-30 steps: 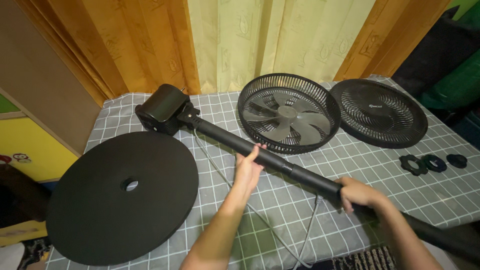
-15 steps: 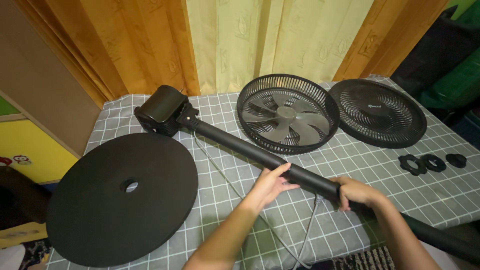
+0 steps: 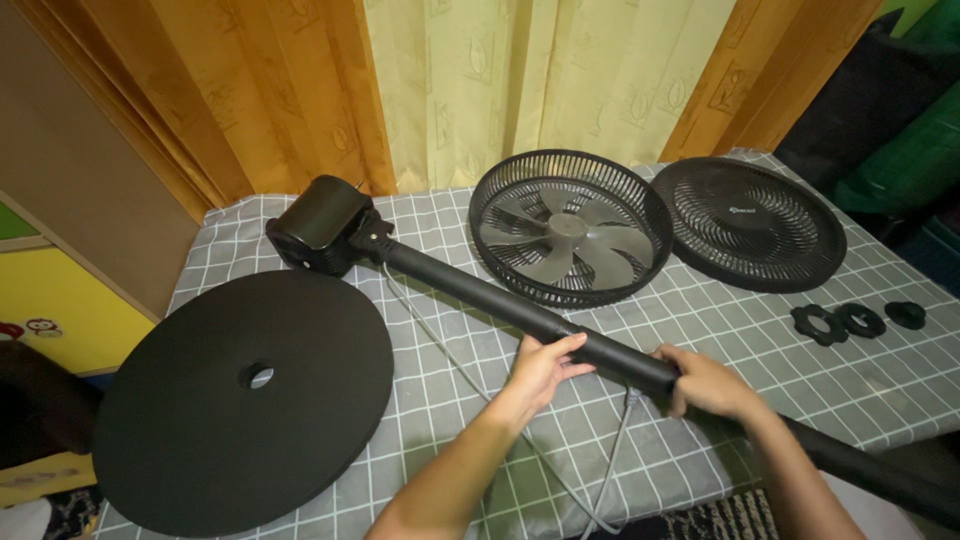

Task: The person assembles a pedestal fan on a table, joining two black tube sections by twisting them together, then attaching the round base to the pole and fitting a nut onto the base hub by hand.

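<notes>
Sliding down the fan pole [image 3: 480,290], the left hand [image 3: 541,366] now sits close beside the right hand [image 3: 707,383], both wrapped around it. Its long axis runs diagonally across the checked worktop [image 3: 700,330], motor housing [image 3: 318,225] upper left, free end lower right past the right hand.

Only the person's two forearms and hands show, both rising from the bottom edge of the head view. The left hand [image 3: 543,366] is bare, with no glove, ring or watch on it, and the forearm behind it is bare too, with no sleeve reaching into view. The right hand [image 3: 708,383] is likewise bare, without rings or a wristband, and its forearm is uncovered down to the picture's edge. The nails are short and unpainted as far as can be told. No clothing shows on either arm.
</notes>
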